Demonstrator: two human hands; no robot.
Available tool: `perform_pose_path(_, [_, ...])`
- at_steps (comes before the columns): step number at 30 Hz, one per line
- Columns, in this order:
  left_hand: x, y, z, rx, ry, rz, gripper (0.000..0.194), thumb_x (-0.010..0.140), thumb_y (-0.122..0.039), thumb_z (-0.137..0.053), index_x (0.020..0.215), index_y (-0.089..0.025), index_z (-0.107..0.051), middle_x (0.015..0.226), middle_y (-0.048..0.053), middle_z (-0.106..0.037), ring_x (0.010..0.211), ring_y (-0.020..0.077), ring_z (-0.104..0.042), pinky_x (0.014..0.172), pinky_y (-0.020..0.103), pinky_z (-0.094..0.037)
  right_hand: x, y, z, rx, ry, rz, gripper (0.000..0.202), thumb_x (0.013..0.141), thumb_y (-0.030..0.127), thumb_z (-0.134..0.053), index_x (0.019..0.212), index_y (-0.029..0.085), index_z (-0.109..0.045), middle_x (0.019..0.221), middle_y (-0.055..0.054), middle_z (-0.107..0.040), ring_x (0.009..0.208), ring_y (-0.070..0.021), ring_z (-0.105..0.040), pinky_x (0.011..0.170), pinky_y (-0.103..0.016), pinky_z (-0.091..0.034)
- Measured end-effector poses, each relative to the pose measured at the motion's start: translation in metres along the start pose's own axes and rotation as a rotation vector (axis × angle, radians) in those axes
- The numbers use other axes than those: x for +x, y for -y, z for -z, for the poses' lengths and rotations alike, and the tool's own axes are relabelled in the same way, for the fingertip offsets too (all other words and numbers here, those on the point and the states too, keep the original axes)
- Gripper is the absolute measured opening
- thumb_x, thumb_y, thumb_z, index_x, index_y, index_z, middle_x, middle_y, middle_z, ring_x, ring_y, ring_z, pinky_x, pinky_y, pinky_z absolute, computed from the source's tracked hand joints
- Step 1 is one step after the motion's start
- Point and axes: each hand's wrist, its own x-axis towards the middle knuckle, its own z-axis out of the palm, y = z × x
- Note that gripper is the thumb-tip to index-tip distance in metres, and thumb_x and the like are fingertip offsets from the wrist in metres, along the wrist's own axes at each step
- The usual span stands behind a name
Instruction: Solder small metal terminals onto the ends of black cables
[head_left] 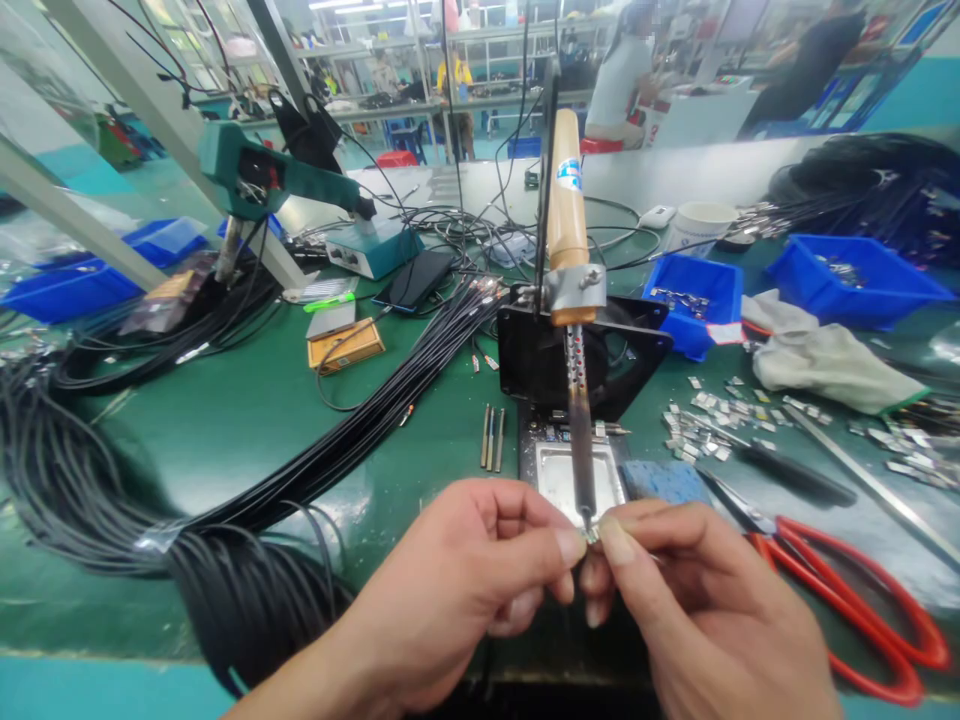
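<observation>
In the head view a soldering iron (568,200) with a wooden handle is clamped upright, its tip pointing down. My left hand (487,560) pinches a small metal piece (591,533) between thumb and forefinger, right under the tip. From the other side my right hand (697,590) is closed in a pinch at the same piece; its thumb and forefinger almost meet the left ones. The fingertips cover most of the piece, so its exact kind is hidden. Behind the fingers lies a shallow metal tray (555,470), with a blue sponge (666,482) beside it.
Red-handled scissors (855,590) lie by my right hand. Loose metal connector shells (709,420) and a light glove (825,360) are farther right, near blue bins (694,285). A thick bundle of black cables (360,430) runs along the left. A green heat gun (262,180) stands behind.
</observation>
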Motion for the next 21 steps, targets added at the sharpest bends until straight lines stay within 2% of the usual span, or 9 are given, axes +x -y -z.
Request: perform_pose_path(21, [-0.0001,-0.0008,0.0004,0.039,0.001,-0.010,0.019,0.083,-0.026,-0.077,0.076,-0.013,-0.065,0.068,0.003,-0.063,0.045,0.0032,-0.032,0.043,0.023,-0.013,0.0014,0.0026,-0.0019,0.042,0.000,0.030,0.010,0.096,0.020,-0.070,0.088,0.025,-0.069,0.077,0.001,-0.074,0.059,-0.0105,-0.071,0.055,-0.018,-0.062])
